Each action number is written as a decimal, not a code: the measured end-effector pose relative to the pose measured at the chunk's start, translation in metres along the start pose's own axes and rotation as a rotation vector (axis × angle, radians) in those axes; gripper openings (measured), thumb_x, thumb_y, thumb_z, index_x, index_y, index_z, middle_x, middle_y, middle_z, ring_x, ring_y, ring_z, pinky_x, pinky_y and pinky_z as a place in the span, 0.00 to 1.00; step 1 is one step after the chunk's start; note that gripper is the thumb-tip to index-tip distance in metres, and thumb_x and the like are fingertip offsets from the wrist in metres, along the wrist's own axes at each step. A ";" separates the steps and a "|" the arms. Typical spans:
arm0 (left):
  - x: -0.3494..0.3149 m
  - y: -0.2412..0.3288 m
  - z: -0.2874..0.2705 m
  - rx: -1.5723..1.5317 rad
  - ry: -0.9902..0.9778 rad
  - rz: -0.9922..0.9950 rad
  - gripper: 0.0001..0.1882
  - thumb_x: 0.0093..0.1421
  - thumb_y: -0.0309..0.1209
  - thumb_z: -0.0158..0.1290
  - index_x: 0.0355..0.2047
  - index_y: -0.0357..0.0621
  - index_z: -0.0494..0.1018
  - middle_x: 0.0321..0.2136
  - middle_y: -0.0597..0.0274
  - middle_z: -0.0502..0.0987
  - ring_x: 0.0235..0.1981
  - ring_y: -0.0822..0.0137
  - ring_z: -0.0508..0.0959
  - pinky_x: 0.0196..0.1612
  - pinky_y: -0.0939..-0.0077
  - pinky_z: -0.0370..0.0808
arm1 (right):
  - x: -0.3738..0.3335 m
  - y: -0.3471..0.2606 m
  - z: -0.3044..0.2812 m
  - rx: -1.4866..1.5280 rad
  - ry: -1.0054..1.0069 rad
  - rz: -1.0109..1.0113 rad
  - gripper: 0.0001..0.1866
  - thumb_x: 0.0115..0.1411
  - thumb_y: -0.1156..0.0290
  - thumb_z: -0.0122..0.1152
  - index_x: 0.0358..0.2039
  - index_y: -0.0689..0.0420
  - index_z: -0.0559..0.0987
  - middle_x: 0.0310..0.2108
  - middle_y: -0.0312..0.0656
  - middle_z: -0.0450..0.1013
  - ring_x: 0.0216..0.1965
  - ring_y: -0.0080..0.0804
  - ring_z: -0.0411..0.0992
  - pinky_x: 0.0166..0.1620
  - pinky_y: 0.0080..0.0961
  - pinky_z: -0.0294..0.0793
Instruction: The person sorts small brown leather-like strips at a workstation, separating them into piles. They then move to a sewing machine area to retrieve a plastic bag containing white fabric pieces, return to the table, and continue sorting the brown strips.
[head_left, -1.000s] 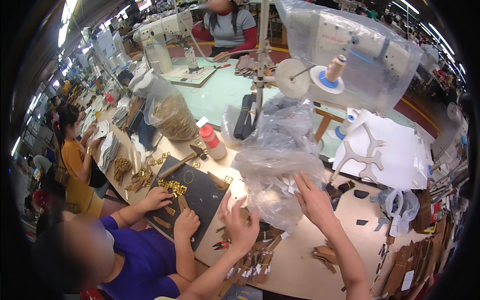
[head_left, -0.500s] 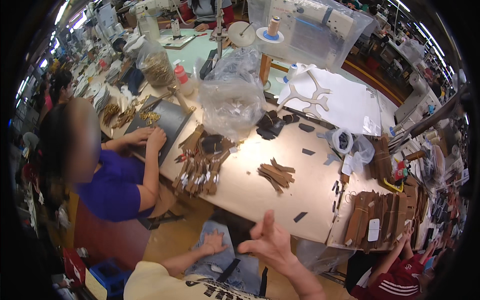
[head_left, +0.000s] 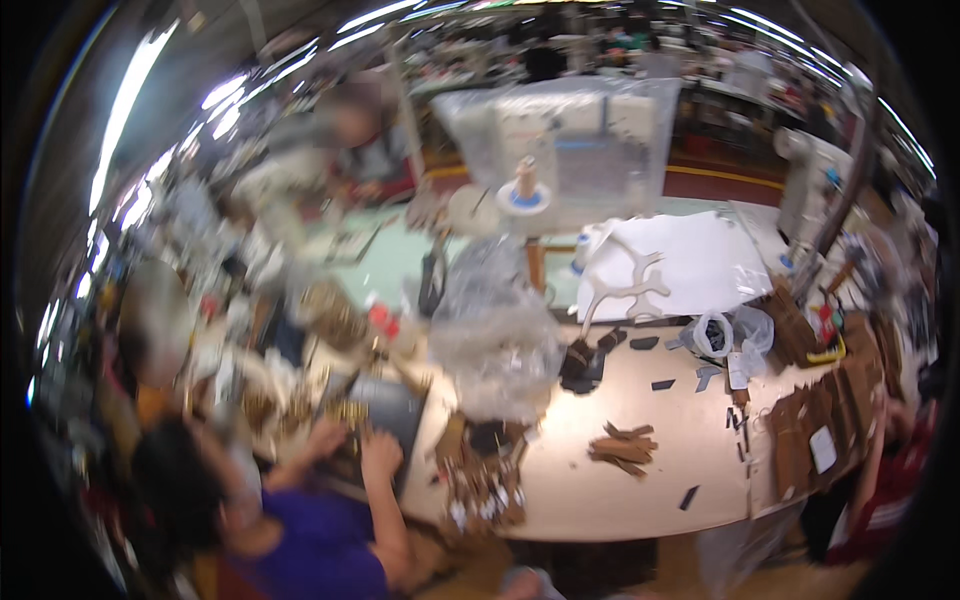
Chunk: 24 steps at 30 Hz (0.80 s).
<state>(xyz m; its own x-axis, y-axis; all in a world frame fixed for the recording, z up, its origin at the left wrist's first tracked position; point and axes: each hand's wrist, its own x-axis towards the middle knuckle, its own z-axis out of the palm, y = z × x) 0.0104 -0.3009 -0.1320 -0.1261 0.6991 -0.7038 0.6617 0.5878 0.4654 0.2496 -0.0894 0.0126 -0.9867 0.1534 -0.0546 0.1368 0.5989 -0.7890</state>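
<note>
Brown strips (head_left: pixel 622 450) lie in a small loose heap on the pale tabletop (head_left: pixel 580 500), right of the tagged bundles (head_left: pixel 487 498) and well apart from the brown stacks (head_left: pixel 798 455) at the far right. From where I stand, I can't see the wearer's left hand or right hand at all, so I can't tell how open either is or whether it has hold of anything. A pale blurred shape (head_left: pixel 527 582) shows at the lower edge near the middle, but I can't say what it is.

The strips overlap at slightly different angles, with their ends fanned out at both sides. They look like leather or something close to it. I'd judge each one light, bendy but with some body, and hard to damage by ordinary handling. The surface looks more matt than slick, so I'd expect fingers to grip it well enough; the trouble would be neighbours dragging along. For a single strip, I'd pinch an end that sticks out on the right of the heap. For the lot, I'd close thumb and fingers across the middle, where they cross. The tabletop around the heap leaves room for fingertips to get under, while the clear plastic bag (head_left: pixel 495 350) sits farther back, to the left.
</note>
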 end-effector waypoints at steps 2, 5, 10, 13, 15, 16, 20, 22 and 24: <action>0.011 -0.014 -0.012 -0.026 -0.069 0.082 0.18 0.54 0.44 0.54 0.33 0.43 0.81 0.33 0.47 0.80 0.37 0.48 0.80 0.44 0.55 0.75 | -0.021 0.032 0.034 -0.104 -0.207 0.398 0.14 0.61 0.61 0.55 0.41 0.56 0.79 0.39 0.46 0.76 0.40 0.38 0.74 0.48 0.33 0.71; 0.003 -0.018 -0.028 -0.203 -0.084 0.043 0.25 0.62 0.50 0.46 0.34 0.40 0.80 0.37 0.41 0.79 0.41 0.43 0.78 0.47 0.53 0.73 | -0.055 0.011 0.051 -0.235 -0.535 0.905 0.20 0.60 0.50 0.52 0.37 0.53 0.82 0.38 0.51 0.78 0.42 0.47 0.76 0.46 0.42 0.74; -0.044 -0.010 -0.086 -0.224 -0.201 0.079 0.30 0.65 0.53 0.39 0.36 0.40 0.79 0.38 0.39 0.78 0.43 0.41 0.77 0.49 0.53 0.71 | -0.040 -0.072 0.015 -0.090 -0.166 1.261 0.26 0.65 0.49 0.41 0.34 0.57 0.81 0.36 0.57 0.76 0.41 0.57 0.74 0.46 0.44 0.73; -0.055 -0.003 -0.108 -0.241 -0.255 0.052 0.29 0.64 0.53 0.40 0.38 0.41 0.79 0.39 0.39 0.78 0.45 0.41 0.76 0.50 0.55 0.72 | -0.020 -0.105 -0.013 -0.017 -0.203 1.236 0.29 0.65 0.45 0.40 0.33 0.56 0.82 0.35 0.57 0.77 0.41 0.55 0.75 0.47 0.44 0.73; -0.043 -0.001 -0.118 -0.245 -0.240 0.046 0.29 0.64 0.53 0.40 0.38 0.41 0.79 0.39 0.39 0.78 0.45 0.42 0.76 0.51 0.56 0.72 | 0.003 -0.112 -0.022 -0.125 -0.285 1.259 0.30 0.64 0.43 0.41 0.32 0.55 0.82 0.34 0.56 0.77 0.40 0.55 0.75 0.47 0.43 0.74; -0.038 -0.003 -0.119 -0.293 -0.247 0.007 0.28 0.61 0.53 0.44 0.37 0.40 0.80 0.38 0.41 0.78 0.45 0.43 0.77 0.51 0.56 0.72 | 0.012 -0.110 -0.029 -0.192 -0.290 1.234 0.30 0.63 0.42 0.41 0.32 0.55 0.83 0.34 0.56 0.77 0.40 0.55 0.75 0.46 0.43 0.74; -0.009 -0.005 -0.114 -0.259 -0.144 -0.120 0.26 0.56 0.51 0.48 0.30 0.39 0.81 0.35 0.41 0.79 0.44 0.44 0.78 0.49 0.59 0.73 | 0.041 -0.079 -0.050 -0.298 -0.387 1.151 0.30 0.61 0.40 0.44 0.30 0.54 0.83 0.33 0.52 0.78 0.38 0.53 0.77 0.43 0.44 0.76; 0.011 0.004 -0.106 -0.149 -0.236 -0.220 0.27 0.60 0.53 0.43 0.43 0.43 0.78 0.47 0.47 0.76 0.52 0.46 0.74 0.56 0.58 0.68 | 0.053 -0.049 -0.064 -0.348 -0.448 1.008 0.28 0.60 0.43 0.47 0.29 0.54 0.83 0.32 0.52 0.78 0.36 0.52 0.77 0.41 0.45 0.76; 0.038 0.024 -0.097 -0.086 -0.393 -0.274 0.32 0.63 0.54 0.36 0.58 0.49 0.67 0.62 0.55 0.65 0.63 0.51 0.64 0.64 0.56 0.59 | 0.065 -0.021 -0.073 -0.483 -0.611 0.836 0.24 0.60 0.47 0.49 0.30 0.54 0.83 0.31 0.51 0.78 0.35 0.50 0.78 0.40 0.45 0.76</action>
<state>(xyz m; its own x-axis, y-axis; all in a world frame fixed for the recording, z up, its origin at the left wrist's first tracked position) -0.0497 -0.2205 -0.0960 0.0123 0.3169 -0.9484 0.5773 0.7721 0.2655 0.1891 -0.0351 0.0703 -0.4307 0.3176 -0.8447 0.6600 0.7493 -0.0548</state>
